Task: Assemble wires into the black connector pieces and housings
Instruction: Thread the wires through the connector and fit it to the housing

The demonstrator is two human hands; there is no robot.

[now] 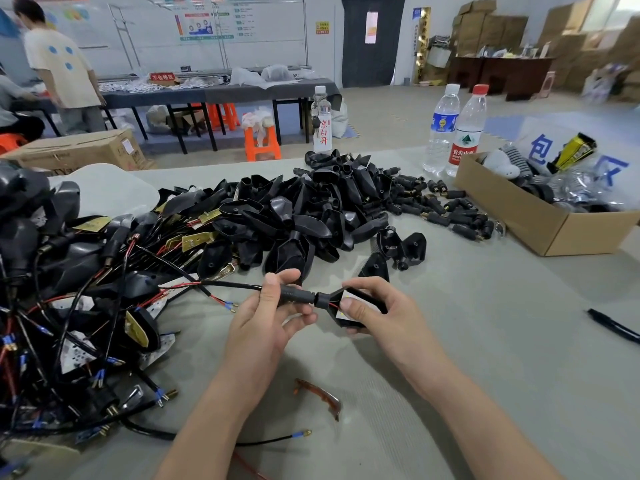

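Just above the table [485, 323], the left hand [263, 317] holds a connector [294, 294] on its cable. The right hand [377, 313] holds a housing [341, 299] – both hands' fingers clamped, neck meeting connector, seemingly lined up for joining. Spare housings [311, 209] lie heaped behind.

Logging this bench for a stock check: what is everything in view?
Housings: many, black, piled mid-table.
Plugs: many, black, right of the pile.
Wired assemblies: many, black with red wires, heaped left.
Box: one, brown, right, holding mixed items.
Bottles: three, clear, far table edge.
Pen: one, black, far right.
Strip: one, brown, between the forearms.
Held cable: one, black, left hand.
Held housing: one, black, right hand.
Left hand: grips the cable's end.
Right hand: grips the housing.
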